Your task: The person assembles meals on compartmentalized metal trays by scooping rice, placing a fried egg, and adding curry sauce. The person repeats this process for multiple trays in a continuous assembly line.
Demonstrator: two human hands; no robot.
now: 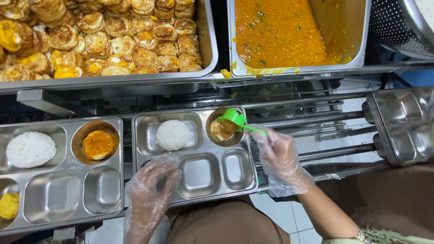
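Gloved left hand (151, 192) steadies steel tray (212, 187); right hand (279, 156) tips green ladle (235, 120).

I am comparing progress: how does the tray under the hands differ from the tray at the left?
The middle tray has rice and a round cup now under the green ladle; the left tray has rice, a sauced egg, and yellow food in a corner compartment. Both are steel compartment trays.
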